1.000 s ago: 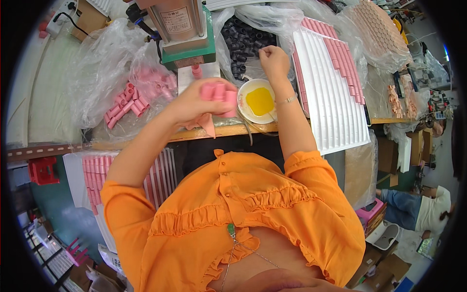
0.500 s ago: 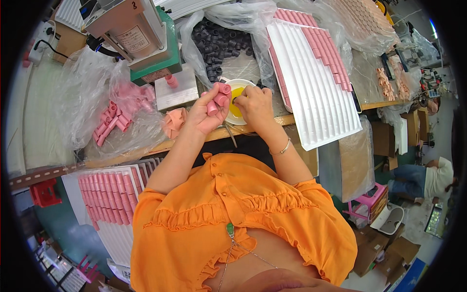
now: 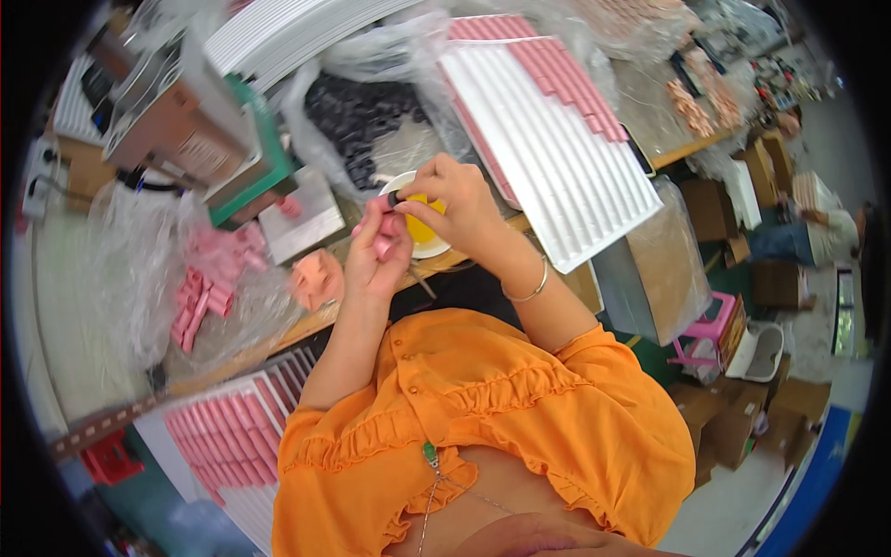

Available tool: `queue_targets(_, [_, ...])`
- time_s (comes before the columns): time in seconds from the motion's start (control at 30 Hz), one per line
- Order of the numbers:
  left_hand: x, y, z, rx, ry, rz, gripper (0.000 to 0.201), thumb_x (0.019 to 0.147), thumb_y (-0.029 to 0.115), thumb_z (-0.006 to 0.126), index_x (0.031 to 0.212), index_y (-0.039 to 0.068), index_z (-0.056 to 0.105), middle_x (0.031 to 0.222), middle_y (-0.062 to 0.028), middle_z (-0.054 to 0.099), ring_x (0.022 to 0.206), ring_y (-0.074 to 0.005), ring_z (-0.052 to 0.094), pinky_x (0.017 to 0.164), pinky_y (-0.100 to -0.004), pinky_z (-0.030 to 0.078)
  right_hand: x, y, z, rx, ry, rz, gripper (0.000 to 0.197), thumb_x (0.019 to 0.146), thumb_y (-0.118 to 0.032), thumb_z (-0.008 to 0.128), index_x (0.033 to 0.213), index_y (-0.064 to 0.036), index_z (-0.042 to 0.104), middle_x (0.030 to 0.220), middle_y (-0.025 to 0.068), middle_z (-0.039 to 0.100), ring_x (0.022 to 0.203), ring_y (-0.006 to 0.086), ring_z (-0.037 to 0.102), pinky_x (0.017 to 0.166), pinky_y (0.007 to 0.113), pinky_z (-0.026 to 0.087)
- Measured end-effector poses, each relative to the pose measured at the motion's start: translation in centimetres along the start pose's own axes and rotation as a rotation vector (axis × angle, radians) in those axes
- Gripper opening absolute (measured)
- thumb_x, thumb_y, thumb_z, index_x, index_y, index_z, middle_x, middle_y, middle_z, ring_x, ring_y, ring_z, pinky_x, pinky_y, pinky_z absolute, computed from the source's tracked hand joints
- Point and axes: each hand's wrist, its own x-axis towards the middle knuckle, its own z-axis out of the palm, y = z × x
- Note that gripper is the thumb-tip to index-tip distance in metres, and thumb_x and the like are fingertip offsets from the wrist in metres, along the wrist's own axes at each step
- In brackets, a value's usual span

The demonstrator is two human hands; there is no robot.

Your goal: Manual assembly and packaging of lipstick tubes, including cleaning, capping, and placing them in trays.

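Several short pink tubes [image 3: 387, 225] lie in the curled fingers of my left hand [image 3: 376, 266]. My right hand [image 3: 461, 206] pinches a small black ring-like piece [image 3: 393, 198] at the open end of one pink tube. Whether the piece sits inside the tube or only against its end I cannot tell. Just behind and below the hands, at the bench edge, stands a white bowl [image 3: 432, 252] of yellow liquid [image 3: 419, 221], partly hidden by my right hand.
A plastic bag of black pieces [image 3: 353, 116] lies beyond the bowl. Left are a green-and-grey press [image 3: 200, 139], a metal block [image 3: 320, 223] and bagged pink tubes [image 3: 197, 302]. A white ridged tray [image 3: 548, 158] with pink tubes overhangs the bench edge at right.
My right hand has come up from the bowl to the pink tube in my left hand, bringing the black piece. The whole view has turned and shifted.
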Motion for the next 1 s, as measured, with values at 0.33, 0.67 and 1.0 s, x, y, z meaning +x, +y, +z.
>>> queue_targets(0.33, [-2.0,1.8,0.6,0.216,0.026,0.192,0.012,0.095,0.014,0.062,0.1,0.003,0.06,0.091,-0.0033,0.063,0.079,-0.0086,0.059,0.074,-0.0224,0.055,5.1,24.6,-9.8,-0.733,0.307,0.615,0.038,0.078,-0.041,0.075,0.097,-0.0089,0.069,0.103,0.0152,0.062,0.098,0.0344,0.062,0.085,0.046,0.049])
queue_targets(0.67, [-3.0,2.7,1.2,0.653,0.05,0.59,0.025,0.094,0.01,0.063,0.116,0.006,0.053,0.11,-0.0093,0.062,0.083,-0.0096,0.058,0.075,-0.0233,0.049,6.0,12.9,-10.3,-0.396,0.166,0.555,0.038,0.081,-0.042,0.073,0.087,-0.0052,0.068,0.085,0.0136,0.07,0.071,0.0232,0.067,0.065,0.038,0.051])
queue_targets(1.0, [-4.1,4.7,0.6,0.758,0.043,0.723,0.023,0.094,0.009,0.062,0.115,0.006,0.051,0.107,-0.0094,0.063,0.075,-0.0096,0.058,0.07,-0.0228,0.049,0.8,-0.4,4.2,0.12,-0.247,-0.045,0.058,0.069,-0.015,0.083,0.122,-0.0084,0.062,0.09,0.0042,0.069,0.073,0.0195,0.058,0.07,0.032,0.046])
